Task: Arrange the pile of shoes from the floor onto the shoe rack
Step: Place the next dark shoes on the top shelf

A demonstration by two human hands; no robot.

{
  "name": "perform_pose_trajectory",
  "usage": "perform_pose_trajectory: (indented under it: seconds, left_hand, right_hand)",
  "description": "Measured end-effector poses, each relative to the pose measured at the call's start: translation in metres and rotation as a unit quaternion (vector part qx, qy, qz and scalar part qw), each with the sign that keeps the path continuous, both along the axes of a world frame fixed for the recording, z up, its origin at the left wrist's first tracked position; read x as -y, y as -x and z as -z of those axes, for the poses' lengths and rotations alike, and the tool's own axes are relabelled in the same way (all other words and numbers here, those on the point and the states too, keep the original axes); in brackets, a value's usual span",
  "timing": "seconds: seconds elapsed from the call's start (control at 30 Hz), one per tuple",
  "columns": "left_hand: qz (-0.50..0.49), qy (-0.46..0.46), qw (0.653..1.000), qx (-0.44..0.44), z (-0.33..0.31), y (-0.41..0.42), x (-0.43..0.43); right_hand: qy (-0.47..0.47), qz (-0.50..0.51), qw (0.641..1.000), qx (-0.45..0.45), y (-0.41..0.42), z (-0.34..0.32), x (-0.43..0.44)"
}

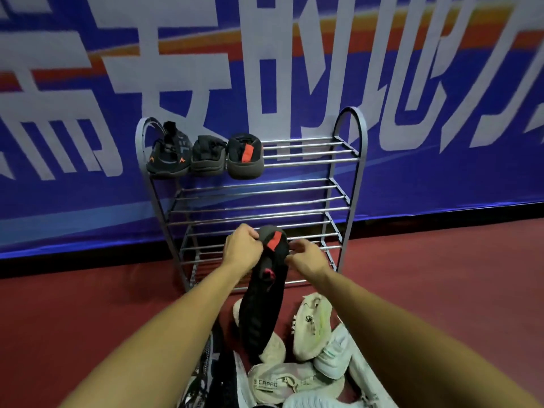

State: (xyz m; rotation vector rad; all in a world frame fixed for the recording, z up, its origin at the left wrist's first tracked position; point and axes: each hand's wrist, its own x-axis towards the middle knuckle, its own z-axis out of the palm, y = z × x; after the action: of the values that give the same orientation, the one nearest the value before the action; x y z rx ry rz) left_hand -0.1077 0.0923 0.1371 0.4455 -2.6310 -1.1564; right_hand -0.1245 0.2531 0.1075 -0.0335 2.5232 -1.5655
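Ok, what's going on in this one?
A person is moving shoes from a floor pile onto a metal shoe rack. Both hands hold one black shoe with a red tab up in front of the rack: the left hand grips its heel end and the right hand pinches its side. Three dark shoes already sit at the left of the top shelf; the lower shelves are bare. Pale shoes remain on the floor.

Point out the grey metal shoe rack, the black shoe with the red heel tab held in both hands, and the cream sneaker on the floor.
grey metal shoe rack (pixel 306 201), head view, a middle shelf bar.
black shoe with the red heel tab (pixel 259 313), head view, its upper.
cream sneaker (pixel 309 328), head view, its side.
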Motion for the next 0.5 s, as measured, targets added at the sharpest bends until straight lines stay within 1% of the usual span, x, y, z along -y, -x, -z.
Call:
perform_pose_trajectory:
  seconds: [0.17, 0.27, 0.33, 0.43, 0.5]
  left_hand:
    - [-0.037, -0.106, 0.992, -0.05, -0.042, 0.013, -0.011]
    - [-0.031, -0.135, 0.988, -0.063, -0.052, 0.016, -0.016]
    - [-0.003, -0.138, 0.988, -0.073, -0.057, 0.016, -0.017]
    - [0.055, -0.174, 0.979, -0.089, -0.069, 0.018, -0.011]
    - [0.084, -0.185, 0.978, -0.055, -0.073, 0.016, -0.005]
  right_hand:
    - [-0.009, -0.042, 0.999, 0.013, 0.005, -0.016, -0.008]
    - [-0.018, -0.011, 0.999, -0.045, 0.007, -0.018, -0.012]
    - [-0.021, 0.002, 0.997, -0.077, 0.013, -0.022, -0.016]
    - [0.01, 0.009, 0.997, -0.082, 0.025, -0.034, -0.024]
    - [0.012, 0.02, 0.995, -0.098, 0.034, -0.045, -0.03]
